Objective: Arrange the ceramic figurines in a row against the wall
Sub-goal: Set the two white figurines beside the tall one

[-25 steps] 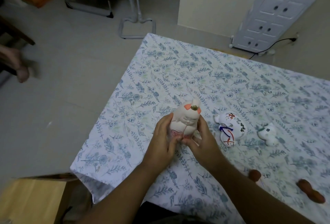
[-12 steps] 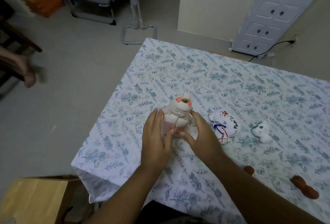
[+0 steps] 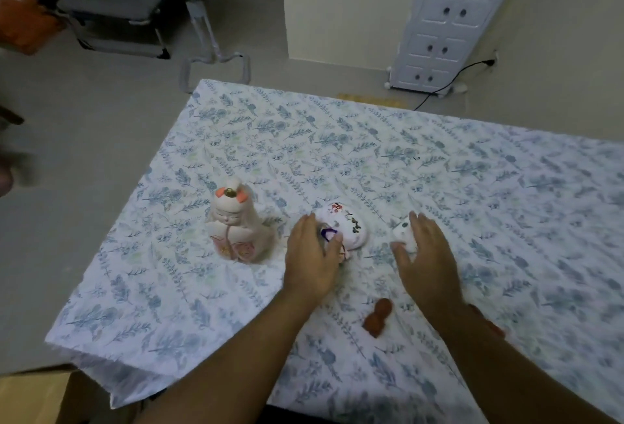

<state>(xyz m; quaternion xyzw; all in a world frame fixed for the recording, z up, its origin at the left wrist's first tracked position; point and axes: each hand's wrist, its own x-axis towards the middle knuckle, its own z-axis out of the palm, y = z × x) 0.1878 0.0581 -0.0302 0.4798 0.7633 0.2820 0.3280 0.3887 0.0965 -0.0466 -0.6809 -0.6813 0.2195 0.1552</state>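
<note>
Now both my hands have let go of the tall doll figurine (image 3: 236, 226), which stands upright alone at left of centre, and moved on: my left hand (image 3: 312, 256) curls loosely over the round painted figurine (image 3: 342, 229) and my right hand (image 3: 427, 256) spreads open over the small white figurine (image 3: 403, 234), neither clamped yet. A brown figurine (image 3: 378, 317) lies between my forearms, so I judge the row barely begun. The floral tablecloth (image 3: 371, 146) runs toward the cream wall (image 3: 337, 8) at upper centre, with a white panel (image 3: 449, 18) leaning there.
</note>
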